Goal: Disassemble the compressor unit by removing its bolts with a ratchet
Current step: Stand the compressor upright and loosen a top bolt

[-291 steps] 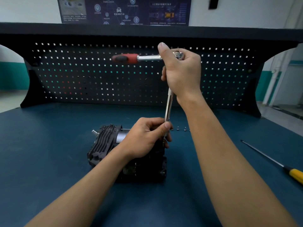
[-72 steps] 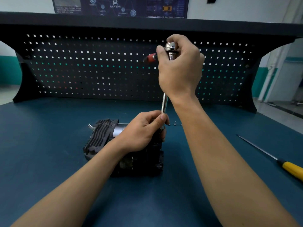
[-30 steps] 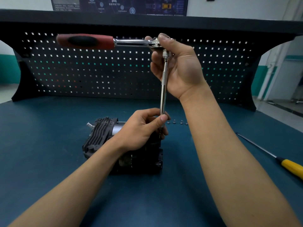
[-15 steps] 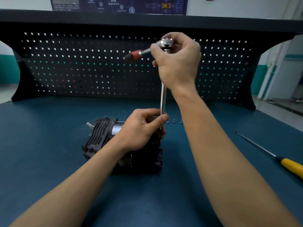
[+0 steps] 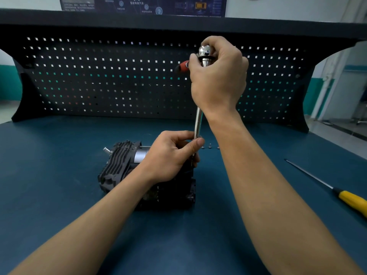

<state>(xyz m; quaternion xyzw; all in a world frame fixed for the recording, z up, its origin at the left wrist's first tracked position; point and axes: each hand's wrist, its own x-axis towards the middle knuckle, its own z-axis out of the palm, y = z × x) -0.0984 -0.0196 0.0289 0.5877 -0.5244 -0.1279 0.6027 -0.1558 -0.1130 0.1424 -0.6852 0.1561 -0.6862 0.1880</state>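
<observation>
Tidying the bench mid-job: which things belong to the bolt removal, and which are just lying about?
In use: ratchet, gripped by the right hand; extension bar, held by the left hand; compressor unit; small metal bits beyond it, likely removed bolts.
Lying about: yellow screwdriver, untouched on the table.

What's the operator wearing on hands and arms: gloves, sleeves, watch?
Nothing worn that shows. The left hand and right hand are bare, no gloves. The left forearm and right forearm are bare to the frame edge, no sleeves in view. No watch, band or ring shows.
</observation>
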